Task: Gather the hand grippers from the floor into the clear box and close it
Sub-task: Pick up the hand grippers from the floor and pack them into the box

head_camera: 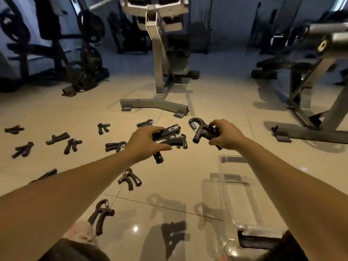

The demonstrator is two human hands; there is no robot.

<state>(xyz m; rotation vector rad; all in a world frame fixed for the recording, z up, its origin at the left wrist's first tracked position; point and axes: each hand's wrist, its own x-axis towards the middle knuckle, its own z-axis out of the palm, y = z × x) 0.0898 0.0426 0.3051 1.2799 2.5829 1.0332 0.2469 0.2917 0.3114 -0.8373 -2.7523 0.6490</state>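
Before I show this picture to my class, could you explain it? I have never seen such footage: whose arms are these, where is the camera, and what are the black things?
No machine here, only a person. The one picture comes from a wide-angle camera worn on the person's head, looking forward and down, so both bare arms reach in from below. The left hand grips a bundle of black hand grippers, spring tools squeezed for exercise. The right hand holds a single gripper. More grippers lie scattered on the tiled floor, mostly leftward. A clear box sits on the floor near the right arm. A metal stand rises behind.
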